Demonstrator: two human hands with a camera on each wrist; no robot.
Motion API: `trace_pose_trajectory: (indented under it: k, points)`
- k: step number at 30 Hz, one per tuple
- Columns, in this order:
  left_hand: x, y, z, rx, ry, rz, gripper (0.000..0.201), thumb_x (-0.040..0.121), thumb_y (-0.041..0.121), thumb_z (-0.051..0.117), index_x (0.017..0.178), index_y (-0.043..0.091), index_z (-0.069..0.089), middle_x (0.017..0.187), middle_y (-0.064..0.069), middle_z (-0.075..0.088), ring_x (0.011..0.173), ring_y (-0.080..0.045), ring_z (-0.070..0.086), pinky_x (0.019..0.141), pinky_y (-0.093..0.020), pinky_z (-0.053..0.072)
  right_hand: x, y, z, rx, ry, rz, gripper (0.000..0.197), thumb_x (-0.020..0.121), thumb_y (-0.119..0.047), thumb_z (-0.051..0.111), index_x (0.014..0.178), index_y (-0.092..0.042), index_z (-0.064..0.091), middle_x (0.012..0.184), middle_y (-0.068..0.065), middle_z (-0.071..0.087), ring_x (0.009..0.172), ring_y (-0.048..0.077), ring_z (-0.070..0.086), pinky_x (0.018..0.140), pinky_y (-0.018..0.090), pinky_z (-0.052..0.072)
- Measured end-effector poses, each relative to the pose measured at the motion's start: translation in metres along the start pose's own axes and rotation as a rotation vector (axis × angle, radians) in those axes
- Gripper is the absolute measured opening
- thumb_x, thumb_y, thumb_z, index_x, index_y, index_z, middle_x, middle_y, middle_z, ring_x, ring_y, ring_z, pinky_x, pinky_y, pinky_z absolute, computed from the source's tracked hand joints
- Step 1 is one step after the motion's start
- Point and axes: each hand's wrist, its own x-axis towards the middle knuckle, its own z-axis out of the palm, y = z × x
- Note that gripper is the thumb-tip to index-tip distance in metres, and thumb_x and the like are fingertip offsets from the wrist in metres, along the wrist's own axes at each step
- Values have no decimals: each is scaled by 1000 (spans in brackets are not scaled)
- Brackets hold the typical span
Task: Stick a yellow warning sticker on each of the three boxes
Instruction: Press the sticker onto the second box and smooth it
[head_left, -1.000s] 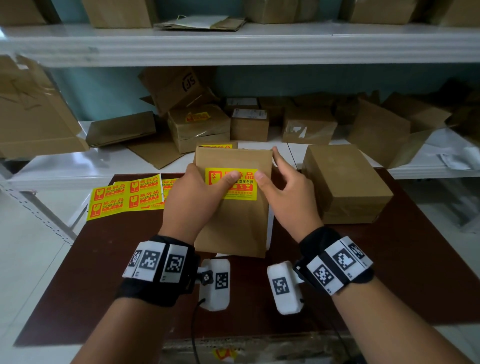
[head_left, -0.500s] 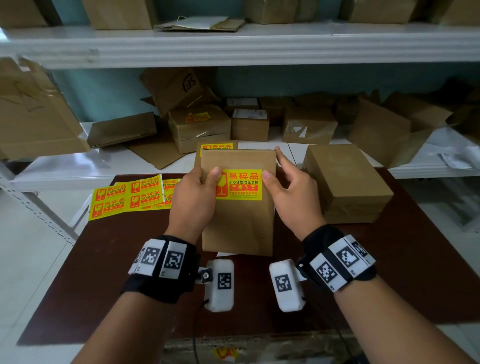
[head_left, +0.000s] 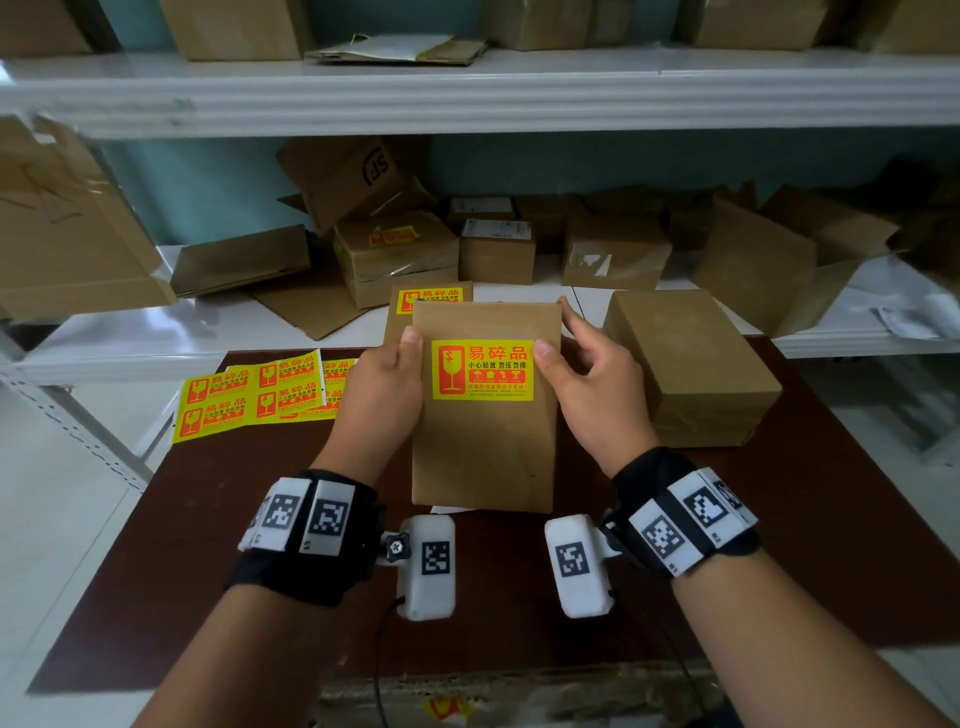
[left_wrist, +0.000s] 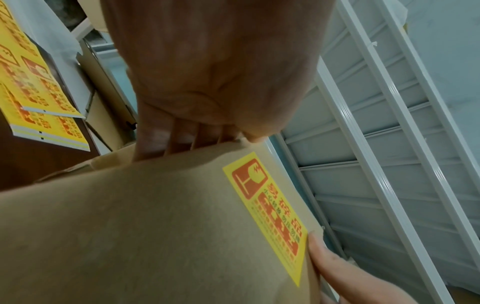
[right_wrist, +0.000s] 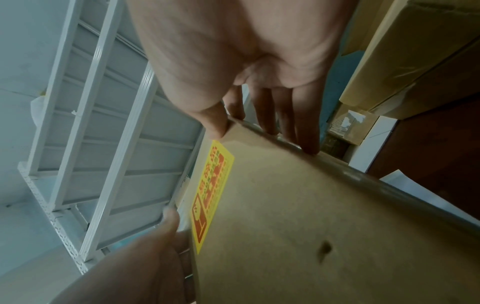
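Both the left hand (head_left: 382, 395) and right hand (head_left: 597, 387) grip the flat brown cardboard box (head_left: 485, 447), its yellow rectangular warning sticker (head_left: 483, 370) between their thumbs; box 2 seems labelled; next, probably the bare box (head_left: 691, 364) beyond the right fingers.

The box (head_left: 485, 415) I hold up is matt brown kraft cardboard with a faint fibrous grain, and the yellow warning sticker (head_left: 483, 370) on its face is smooth printed paper with a slight sheen. The sticker sheets (head_left: 249, 400) on the table (head_left: 831, 545) look like the same glossy paper, the tabletop a dark reddish-brown wood-look surface, fairly matt. Behind, I see the shelf rack (head_left: 467, 98) in smooth white-painted metal, and my wristbands (head_left: 306, 535) are black cloth carrying white plastic housings.
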Motion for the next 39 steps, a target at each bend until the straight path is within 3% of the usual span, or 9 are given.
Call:
trace_pose_trajectory:
  k: [3, 6, 11, 16, 19, 25, 27, 31, 39]
  points:
    - [1, -3, 1, 87, -74, 43, 52, 95, 62, 46, 99, 15, 69, 90, 1, 70, 86, -16, 66, 75, -39, 55, -1, -3, 0, 13, 7, -3, 62, 98, -34, 63, 155, -27, 37, 142, -6, 60, 120, -2, 57, 101, 21, 51]
    - [2, -7, 1, 184, -49, 73, 42, 91, 57, 59, 102, 17, 65, 92, 4, 69, 85, -14, 65, 73, -38, 55, -1, -1, 2, 29, 6, 10, 63, 98, -35, 63, 155, -29, 37, 143, -4, 60, 126, 5, 58, 104, 32, 52]
    - [-6, 0, 1, 144, -6, 122, 21, 100, 43, 53, 91, 25, 60, 80, 14, 61, 77, -2, 57, 59, -24, 39, 2, 3, 3, 30, 7, 12, 63, 97, -43, 59, 155, -32, 35, 145, -3, 58, 133, 12, 54, 107, 43, 51]
    - [-7, 0, 0, 94, 1, 121, 35, 102, 41, 50, 86, 16, 67, 79, 2, 66, 76, -11, 60, 60, -30, 39, 2, 3, 1, 10, -7, 9, 79, 85, -65, 49, 155, -31, 38, 144, -4, 59, 132, 12, 55, 107, 44, 51]
    - [-5, -1, -3, 80, -28, 117, 42, 104, 40, 46, 89, 10, 70, 83, -6, 69, 79, -19, 62, 64, -32, 42, 1, 5, 0, -6, -23, 12, 70, 93, -56, 52, 155, -30, 37, 144, -4, 59, 132, 11, 55, 108, 44, 50]
    - [-3, 6, -4, 106, -64, 51, 49, 106, 46, 31, 89, 18, 68, 82, 4, 65, 78, -8, 59, 66, -28, 46, 2, 6, 0, -3, -16, 5, 63, 99, -45, 56, 156, -29, 36, 145, -4, 59, 131, 9, 55, 108, 40, 50]
    - [-4, 5, -2, 157, -58, 60, 56, 100, 62, 32, 91, 17, 66, 84, 3, 65, 81, -11, 60, 71, -32, 49, 1, 4, 2, 3, -14, -3, 64, 98, -43, 59, 156, -29, 36, 144, -5, 59, 127, 3, 56, 106, 30, 51]
    - [-6, 2, 2, 276, 44, 50, 54, 83, 77, 48, 97, 25, 52, 81, 13, 57, 76, -9, 56, 65, -33, 49, -4, -1, 7, 62, -5, -16, 66, 95, -32, 68, 154, -26, 39, 126, -24, 57, 96, -32, 51, 82, -1, 44]
    - [-4, -2, 0, 186, 119, 70, 44, 99, 54, 46, 75, 17, 50, 72, -2, 56, 70, -20, 54, 55, -34, 31, -5, -2, 7, 83, -16, -20, 67, 95, -30, 68, 154, -24, 37, 124, -22, 54, 91, -38, 46, 75, -5, 41]
